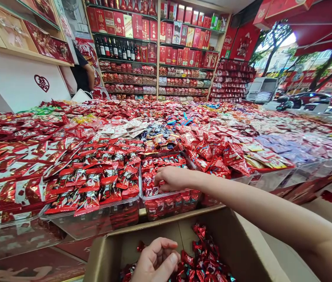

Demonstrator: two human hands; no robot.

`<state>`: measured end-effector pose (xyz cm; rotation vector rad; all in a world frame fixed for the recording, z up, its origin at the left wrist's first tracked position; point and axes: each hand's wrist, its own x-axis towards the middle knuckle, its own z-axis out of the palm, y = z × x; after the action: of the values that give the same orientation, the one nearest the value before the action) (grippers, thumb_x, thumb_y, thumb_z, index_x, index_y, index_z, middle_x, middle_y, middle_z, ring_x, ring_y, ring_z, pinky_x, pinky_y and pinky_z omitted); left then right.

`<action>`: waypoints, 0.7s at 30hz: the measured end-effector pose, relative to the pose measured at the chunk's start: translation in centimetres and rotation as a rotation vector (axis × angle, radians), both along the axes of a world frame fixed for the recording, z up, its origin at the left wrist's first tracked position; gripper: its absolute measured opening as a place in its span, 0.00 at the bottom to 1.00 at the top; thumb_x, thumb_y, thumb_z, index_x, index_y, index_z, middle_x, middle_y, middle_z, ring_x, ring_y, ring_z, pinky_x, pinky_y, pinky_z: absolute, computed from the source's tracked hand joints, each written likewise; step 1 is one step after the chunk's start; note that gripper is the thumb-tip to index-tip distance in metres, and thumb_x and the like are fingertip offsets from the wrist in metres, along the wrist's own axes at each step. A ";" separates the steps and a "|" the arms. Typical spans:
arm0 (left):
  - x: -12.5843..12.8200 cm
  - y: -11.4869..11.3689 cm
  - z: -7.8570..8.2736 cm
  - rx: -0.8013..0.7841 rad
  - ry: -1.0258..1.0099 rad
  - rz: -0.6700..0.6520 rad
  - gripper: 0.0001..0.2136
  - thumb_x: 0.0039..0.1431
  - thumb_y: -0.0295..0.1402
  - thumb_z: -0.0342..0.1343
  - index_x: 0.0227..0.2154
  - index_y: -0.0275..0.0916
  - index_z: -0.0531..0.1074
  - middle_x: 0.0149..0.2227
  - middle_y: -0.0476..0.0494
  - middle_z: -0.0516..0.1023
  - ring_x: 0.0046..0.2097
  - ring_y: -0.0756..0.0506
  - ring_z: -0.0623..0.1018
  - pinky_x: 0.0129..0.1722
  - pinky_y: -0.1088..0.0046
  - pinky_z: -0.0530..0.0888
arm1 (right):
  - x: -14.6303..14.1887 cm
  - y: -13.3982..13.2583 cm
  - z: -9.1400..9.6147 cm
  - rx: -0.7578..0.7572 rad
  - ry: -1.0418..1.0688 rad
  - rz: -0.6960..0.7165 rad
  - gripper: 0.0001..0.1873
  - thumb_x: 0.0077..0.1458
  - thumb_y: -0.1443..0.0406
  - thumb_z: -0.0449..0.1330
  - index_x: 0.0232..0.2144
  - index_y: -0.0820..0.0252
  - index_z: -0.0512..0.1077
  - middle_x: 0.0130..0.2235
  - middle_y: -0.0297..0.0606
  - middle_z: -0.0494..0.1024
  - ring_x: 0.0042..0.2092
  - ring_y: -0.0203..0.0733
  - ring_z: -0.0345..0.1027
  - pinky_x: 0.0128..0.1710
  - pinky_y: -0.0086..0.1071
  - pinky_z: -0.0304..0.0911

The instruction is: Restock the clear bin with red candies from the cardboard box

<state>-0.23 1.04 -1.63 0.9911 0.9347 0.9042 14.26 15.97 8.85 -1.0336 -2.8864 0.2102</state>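
My right hand (173, 178) reaches into a clear plastic bin (170, 194) of small red-wrapped candies (149, 178). Its fingers bend down and close on a wrapped candy there; the fingertips are partly hidden. Below, my left hand (156, 260) hovers over an open cardboard box (251, 250), palm turned inward. Those fingers are loosely curled, the thumb stands apart from them, and nothing shows between them. Loose shiny red candies (204, 258) like the ones in the bin lie inside the box.
Left of the bin stands another clear bin (89, 219) heaped with red-and-black packets (107, 188). Larger red packets (209, 152) lie to the right. Wrapped sweets spread across the wide counter. Shelves (157, 47) of boxes and bottles line the back; a person (82, 70) is at the back left.
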 end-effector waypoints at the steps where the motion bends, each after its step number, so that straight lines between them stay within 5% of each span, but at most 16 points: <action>1: 0.0 0.0 0.0 -0.002 0.006 0.005 0.14 0.37 0.42 0.62 0.26 0.38 0.74 0.21 0.46 0.76 0.24 0.50 0.71 0.25 0.76 0.66 | 0.0 0.1 0.0 -0.005 0.001 -0.004 0.12 0.44 0.65 0.58 0.34 0.64 0.72 0.34 0.41 0.71 0.33 0.37 0.63 0.34 0.29 0.57; 7: -0.3 0.6 0.5 -0.022 0.060 0.197 0.13 0.37 0.41 0.62 0.24 0.36 0.73 0.19 0.48 0.76 0.21 0.51 0.71 0.20 0.79 0.63 | 0.6 -3.4 2.2 0.074 0.299 -0.058 0.09 0.50 0.68 0.52 0.32 0.67 0.70 0.31 0.40 0.72 0.34 0.35 0.62 0.35 0.28 0.57; 11: -1.0 1.0 1.2 -0.064 0.010 0.363 0.14 0.38 0.38 0.62 0.28 0.36 0.72 0.19 0.50 0.76 0.21 0.53 0.71 0.20 0.82 0.64 | 1.6 -9.3 0.7 -0.265 0.376 0.064 0.09 0.49 0.71 0.50 0.31 0.64 0.69 0.29 0.34 0.72 0.31 0.30 0.63 0.31 0.21 0.57; 14: -1.3 1.2 1.6 -0.115 -0.046 0.403 0.14 0.39 0.37 0.62 0.31 0.37 0.71 0.20 0.52 0.76 0.23 0.54 0.71 0.23 0.83 0.65 | 1.2 -12.5 -5.5 -0.588 0.214 0.057 0.12 0.47 0.69 0.51 0.35 0.61 0.70 0.31 0.33 0.74 0.29 0.30 0.65 0.29 0.20 0.58; 18: -1.4 1.4 1.3 -0.119 -0.038 0.407 0.14 0.40 0.37 0.61 0.31 0.38 0.71 0.21 0.53 0.75 0.24 0.54 0.70 0.24 0.83 0.66 | -1.3 -14.5 -16.4 -0.635 -0.028 -0.264 0.24 0.38 0.63 0.57 0.43 0.62 0.66 0.41 0.45 0.71 0.38 0.46 0.67 0.32 0.32 0.62; 21: -1.5 1.4 1.0 -0.092 -0.028 0.406 0.13 0.41 0.37 0.61 0.31 0.38 0.70 0.21 0.54 0.74 0.24 0.55 0.70 0.23 0.83 0.66 | -3.3 -15.2 -21.7 -0.634 -0.023 -0.498 0.34 0.33 0.65 0.59 0.47 0.65 0.61 0.46 0.53 0.66 0.43 0.55 0.64 0.36 0.39 0.61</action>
<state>-1.70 2.48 -0.59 0.7184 1.1662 1.1979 10.97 0.78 -12.89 -1.7978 -2.4981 1.1167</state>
